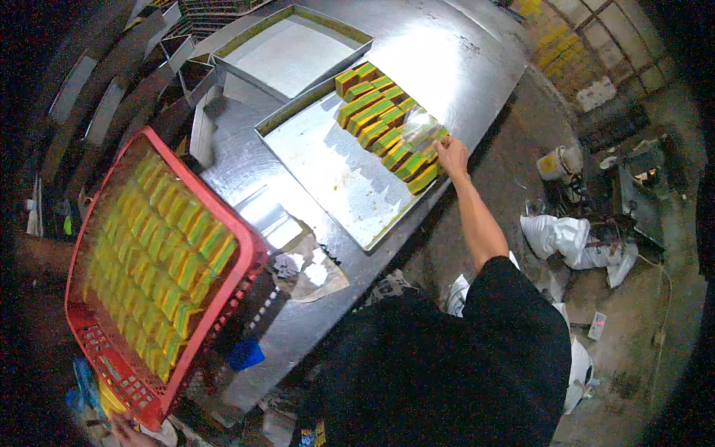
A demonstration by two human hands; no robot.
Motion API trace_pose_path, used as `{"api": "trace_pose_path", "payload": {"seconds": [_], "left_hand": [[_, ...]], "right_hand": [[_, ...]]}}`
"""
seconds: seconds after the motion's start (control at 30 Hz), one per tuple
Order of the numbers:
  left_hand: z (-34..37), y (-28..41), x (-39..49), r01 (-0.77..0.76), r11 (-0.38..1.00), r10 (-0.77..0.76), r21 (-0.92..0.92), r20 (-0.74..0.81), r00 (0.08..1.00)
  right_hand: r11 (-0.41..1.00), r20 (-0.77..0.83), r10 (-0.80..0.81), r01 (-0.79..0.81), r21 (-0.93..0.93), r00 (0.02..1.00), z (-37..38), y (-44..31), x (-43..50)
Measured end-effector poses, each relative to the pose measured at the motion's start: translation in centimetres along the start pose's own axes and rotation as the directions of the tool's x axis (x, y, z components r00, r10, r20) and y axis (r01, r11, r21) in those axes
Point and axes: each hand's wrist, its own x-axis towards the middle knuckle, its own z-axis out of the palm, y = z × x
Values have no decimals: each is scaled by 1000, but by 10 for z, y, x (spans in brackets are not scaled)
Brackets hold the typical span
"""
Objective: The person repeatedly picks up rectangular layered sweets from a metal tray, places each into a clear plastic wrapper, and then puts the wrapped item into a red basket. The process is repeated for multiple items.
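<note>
My right hand [451,155] pinches the edge of a clear plastic sheet [419,124] over rows of layered green, yellow and brown slices [371,114], which look like cake. They stand in the far right half of a shallow metal tray [313,167]. The tray's other half shows bare metal with smears and a few crumbs. My left hand is out of view. To the left, a red plastic basket [246,240] holds many similar slices [162,223], somewhat blurred. At the bottom left, part of a hand [131,433] shows beneath the basket, seemingly another person's.
Another metal tray [290,53] lies farther back on the steel table [251,139]. Paper scraps [317,274] lie on brown paper between basket and tray. Metal frames [192,78] stack at the left. White sacks [558,237] and a bucket [553,165] stand on the floor.
</note>
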Motion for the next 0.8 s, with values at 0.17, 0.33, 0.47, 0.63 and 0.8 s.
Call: {"api": "trace_pose_path", "payload": {"seconds": [0.17, 0.33, 0.47, 0.63, 0.8], "left_hand": [[29, -47, -229, 265, 964, -266, -18, -23, 964], [84, -2, -368, 283, 956, -263, -85, 189, 946], [209, 105, -416, 356, 934, -335, -5, 324, 885], [356, 227, -437, 94, 993, -31, -66, 634, 773], [486, 307, -455, -187, 981, 152, -56, 818, 555]], "right_hand": [[982, 47, -44, 52, -182, 998, 25, 23, 60], [955, 313, -283, 296, 5, 907, 43, 43, 96], [947, 324, -316, 275, 168, 892, 56, 61, 105], [904, 208, -319, 231, 359, 925, 58, 56, 104], [797, 368, -217, -54, 602, 904, 17, 32, 99]]}}
